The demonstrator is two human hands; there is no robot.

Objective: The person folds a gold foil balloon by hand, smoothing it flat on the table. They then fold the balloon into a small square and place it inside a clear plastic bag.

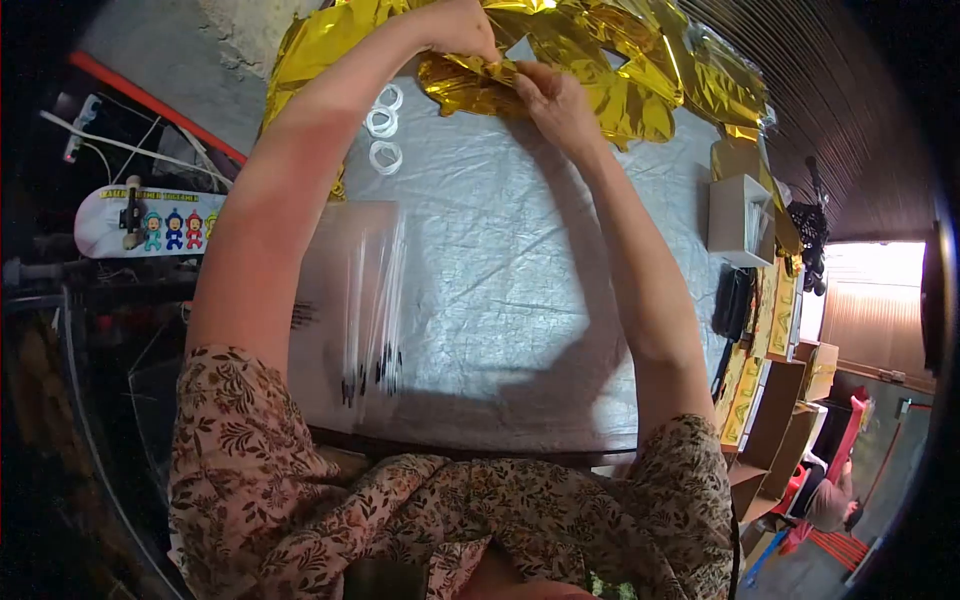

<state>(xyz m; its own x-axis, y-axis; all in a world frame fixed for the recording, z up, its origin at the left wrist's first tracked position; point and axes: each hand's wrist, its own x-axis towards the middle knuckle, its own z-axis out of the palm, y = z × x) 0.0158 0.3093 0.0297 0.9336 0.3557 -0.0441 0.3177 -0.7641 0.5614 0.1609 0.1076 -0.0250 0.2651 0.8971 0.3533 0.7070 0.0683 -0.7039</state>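
Foil [625, 105] in crumpled gold spans the top of the frame, apparently pinched by left hand [466, 30] and right hand [557, 102], a handling step whose next move likely calls for a light, even grip.

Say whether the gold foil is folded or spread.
Spread loosely: gold foil sprawls crumpled over the silver sheet, partly bunched at left hand and right hand.

A loose beige top [540, 500], printed all over with dark leafy sprigs and smaller brownish motifs; its wide short sleeves [235, 440] carry the same pattern.
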